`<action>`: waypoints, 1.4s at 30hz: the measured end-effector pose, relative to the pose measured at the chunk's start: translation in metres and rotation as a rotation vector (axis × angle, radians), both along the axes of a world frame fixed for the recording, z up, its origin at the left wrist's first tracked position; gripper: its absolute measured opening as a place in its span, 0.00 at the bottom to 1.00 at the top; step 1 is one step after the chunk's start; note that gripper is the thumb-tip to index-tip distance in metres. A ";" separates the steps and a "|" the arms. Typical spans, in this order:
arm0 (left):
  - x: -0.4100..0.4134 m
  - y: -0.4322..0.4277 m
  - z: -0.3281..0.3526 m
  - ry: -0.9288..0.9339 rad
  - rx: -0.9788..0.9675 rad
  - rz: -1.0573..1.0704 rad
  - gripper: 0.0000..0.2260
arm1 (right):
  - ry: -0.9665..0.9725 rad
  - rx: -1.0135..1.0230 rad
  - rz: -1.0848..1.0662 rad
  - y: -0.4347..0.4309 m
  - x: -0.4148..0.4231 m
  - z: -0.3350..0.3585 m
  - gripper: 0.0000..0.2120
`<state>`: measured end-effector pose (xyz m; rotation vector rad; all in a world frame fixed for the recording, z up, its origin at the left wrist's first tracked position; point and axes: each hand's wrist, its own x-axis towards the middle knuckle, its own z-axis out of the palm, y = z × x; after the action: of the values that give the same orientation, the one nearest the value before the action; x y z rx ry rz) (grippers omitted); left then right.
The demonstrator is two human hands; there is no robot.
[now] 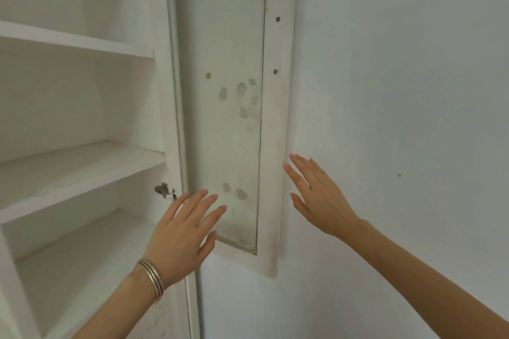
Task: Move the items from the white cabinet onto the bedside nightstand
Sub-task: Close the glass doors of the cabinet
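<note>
Head view: the left hand (179,237) and right hand (322,201) were wide, holding nothing, beside the open door (278,118) of the white cabinet (82,168). The next move probably needed a push to close it.

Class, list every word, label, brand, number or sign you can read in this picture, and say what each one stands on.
None: no readable text anywhere in the picture.
Grey patches on the glass of the cabinet door: blank, no lettering.
Metal hinge: no marking can be made out.
Bangles on the left wrist: no engraving can be made out.
</note>
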<state>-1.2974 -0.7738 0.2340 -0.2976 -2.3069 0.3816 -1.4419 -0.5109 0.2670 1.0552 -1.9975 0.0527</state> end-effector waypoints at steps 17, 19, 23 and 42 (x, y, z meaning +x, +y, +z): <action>-0.034 -0.001 0.031 0.004 -0.048 0.170 0.19 | -0.070 -0.001 0.128 -0.018 -0.082 0.003 0.28; -0.038 0.005 0.032 0.005 -0.053 0.185 0.19 | -0.101 -0.025 0.199 -0.019 -0.085 0.001 0.29; -0.043 0.014 0.034 0.004 -0.057 0.217 0.19 | -0.154 -0.128 0.379 -0.020 -0.084 -0.002 0.31; 0.077 -0.014 0.023 0.038 0.036 0.706 0.18 | 0.286 -0.113 0.944 -0.103 -0.001 -0.007 0.19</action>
<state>-1.2209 -0.7875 0.2574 0.5577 -2.3175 0.6781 -1.4425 -0.6134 0.2604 1.7258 -1.0939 0.4766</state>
